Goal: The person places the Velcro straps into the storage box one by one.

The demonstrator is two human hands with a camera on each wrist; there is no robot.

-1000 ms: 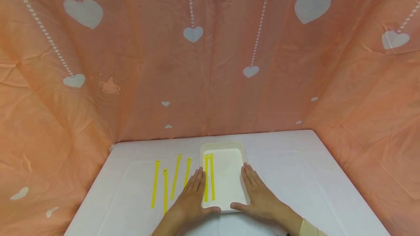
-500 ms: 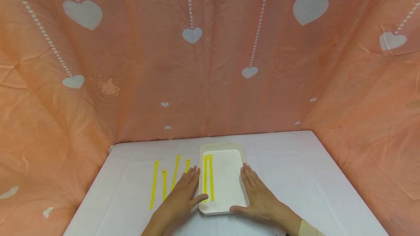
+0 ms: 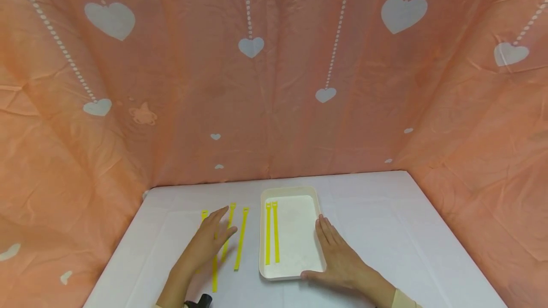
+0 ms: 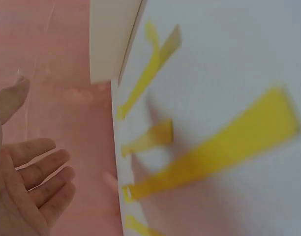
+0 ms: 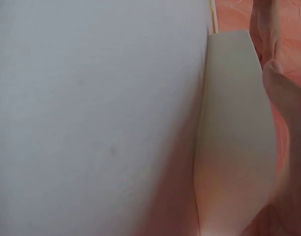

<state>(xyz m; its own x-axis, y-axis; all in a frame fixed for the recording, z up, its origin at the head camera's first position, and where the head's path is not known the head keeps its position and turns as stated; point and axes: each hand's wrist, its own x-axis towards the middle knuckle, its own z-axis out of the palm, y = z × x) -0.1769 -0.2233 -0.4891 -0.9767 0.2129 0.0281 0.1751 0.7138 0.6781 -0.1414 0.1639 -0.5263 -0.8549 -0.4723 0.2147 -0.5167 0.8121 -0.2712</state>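
A shallow white tray (image 3: 295, 191) stands on the table, two yellow slotted cable straps (image 3: 276, 239) lying side by side along its left part. My right hand (image 3: 341, 258) rests against the tray's right side with straight fingers, its thumb at the near right corner. Left of the tray, several more yellow straps (image 3: 241, 241) lie spread in a loose row. Over them hovers my left hand (image 3: 206, 242), thumb apart and nothing held, partly covering some straps. The left wrist view shows that hand (image 4: 32, 182) with its fingers spread beside a blurred strap (image 4: 224, 155).
A white cloth covers the table (image 3: 385, 232). Peach curtains (image 3: 274, 108) with white hearts hang behind it and on both sides. A black band-like object (image 3: 200, 301) sits at my left wrist.
My left hand has left the tray's left side and moved left over the loose straps. The right hand stays at the tray, which has barely shifted.
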